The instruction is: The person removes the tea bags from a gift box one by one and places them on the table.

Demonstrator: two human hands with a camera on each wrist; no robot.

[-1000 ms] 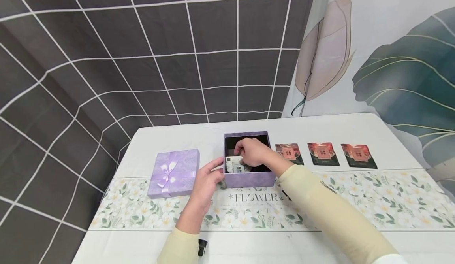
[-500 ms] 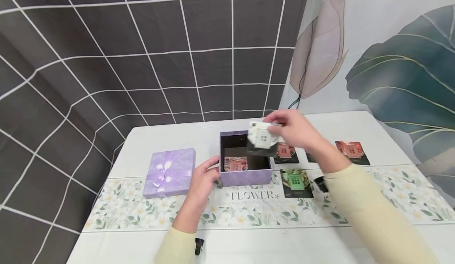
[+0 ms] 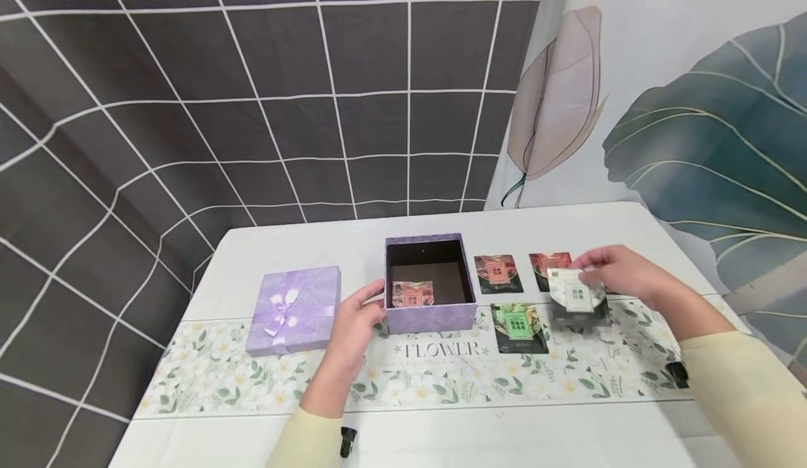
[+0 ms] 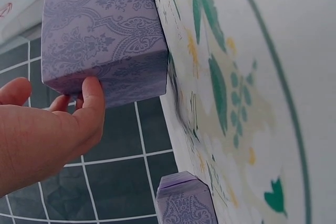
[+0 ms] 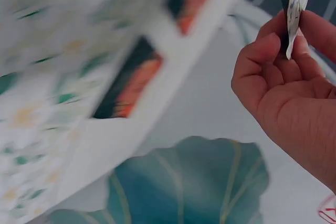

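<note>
My right hand (image 3: 621,272) pinches a white-and-black sachet (image 3: 576,293) by its upper right corner, held over the table's right side. In the right wrist view this sachet (image 5: 293,9) shows edge-on between thumb and fingers. My left hand (image 3: 358,314) rests its fingertips against the left wall of a lilac patterned gift box (image 3: 431,319). The left wrist view shows the fingers at the box (image 4: 105,30). Inside the uncovered box, a red-and-black sachet (image 3: 412,294) lies near the front wall. A green-and-black sachet (image 3: 520,328) lies right of the box.
Red-and-black sachets, including a near one (image 3: 498,274) and a farther one (image 3: 550,265), lie in a row behind the green one; my right hand covers part of that row. The lilac lid (image 3: 293,310) with a ribbon bow lies left. A flowered cloth (image 3: 208,363) covers the table.
My right hand has lifted the white sachet out of the box and carried it rightward past the green sachet. The left hand has stayed at the box.
</note>
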